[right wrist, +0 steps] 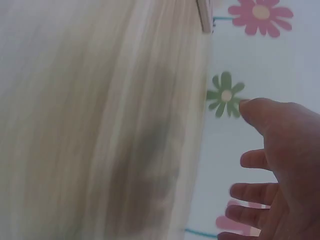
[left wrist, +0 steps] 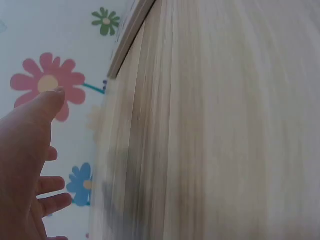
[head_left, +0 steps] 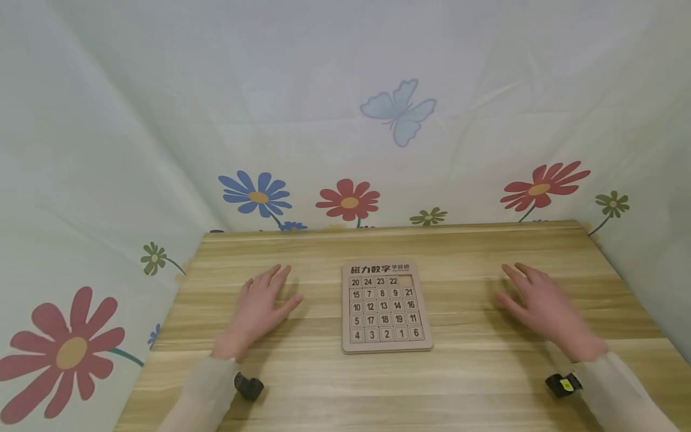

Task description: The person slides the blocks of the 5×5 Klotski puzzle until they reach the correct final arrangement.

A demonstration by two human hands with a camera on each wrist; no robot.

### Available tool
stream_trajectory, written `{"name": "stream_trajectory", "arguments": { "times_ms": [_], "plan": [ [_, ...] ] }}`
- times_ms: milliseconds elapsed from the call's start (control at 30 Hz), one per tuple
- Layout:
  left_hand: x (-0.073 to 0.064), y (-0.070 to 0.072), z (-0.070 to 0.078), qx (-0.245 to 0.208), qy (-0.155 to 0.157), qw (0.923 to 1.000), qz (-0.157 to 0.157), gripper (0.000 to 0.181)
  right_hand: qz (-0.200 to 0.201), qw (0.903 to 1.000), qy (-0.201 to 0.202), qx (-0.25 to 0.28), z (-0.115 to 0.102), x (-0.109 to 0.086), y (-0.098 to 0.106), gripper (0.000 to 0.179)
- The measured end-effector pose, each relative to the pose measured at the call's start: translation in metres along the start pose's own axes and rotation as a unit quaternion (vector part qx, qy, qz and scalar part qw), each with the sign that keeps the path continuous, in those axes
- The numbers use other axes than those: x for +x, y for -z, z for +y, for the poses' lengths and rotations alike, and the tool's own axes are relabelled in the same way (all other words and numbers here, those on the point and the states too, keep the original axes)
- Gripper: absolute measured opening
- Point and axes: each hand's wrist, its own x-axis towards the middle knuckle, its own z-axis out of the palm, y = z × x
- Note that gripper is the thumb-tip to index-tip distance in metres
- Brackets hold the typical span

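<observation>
A wooden sliding number puzzle [head_left: 385, 347] lies flat in the middle of the table, with dark Chinese lettering along its top. Its numbered tiles fill the grid except for one gap at the top right corner. To the left of the puzzle is my left hand [head_left: 261, 307], fingers spread and relaxed, holding nothing. My right hand [head_left: 545, 306] is on the other side, apart from the puzzle, with fingers loosely extended and nothing in them. In both wrist views only an edge of the puzzle shows, at the top.
The light wood table [head_left: 302, 384] ends at a pale cloth backdrop [head_left: 302, 90] printed with flowers and a butterfly. The cloth also hangs along the left and right sides. A dark wrist camera [head_left: 249, 386] sits at the left cuff, another [head_left: 561, 385] at the right.
</observation>
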Motion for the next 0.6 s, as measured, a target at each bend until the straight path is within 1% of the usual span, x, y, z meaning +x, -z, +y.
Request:
{"name": "stream_trajectory", "arguments": {
  "times_ms": [167,300,433,600],
  "plan": [
    [0.007,-0.005,0.022,-0.024,-0.005,0.9994,-0.025,0.077,-0.01,0.9998,0.015,0.01,-0.019,0.005,0.004,0.064],
    [0.01,-0.011,0.039,-0.043,-0.011,0.998,-0.045,0.077,-0.006,0.9992,0.035,0.018,-0.028,0.011,0.001,0.06],
    [0.011,-0.016,0.052,-0.06,-0.025,0.9953,-0.072,0.078,0.002,0.998,0.06,0.017,-0.038,0.016,-0.003,0.054],
    [0.013,-0.024,0.064,-0.07,-0.054,0.991,-0.1,0.08,0.0,0.9968,0.08,0.01,-0.05,0.023,-0.012,0.05]
  ]
}}
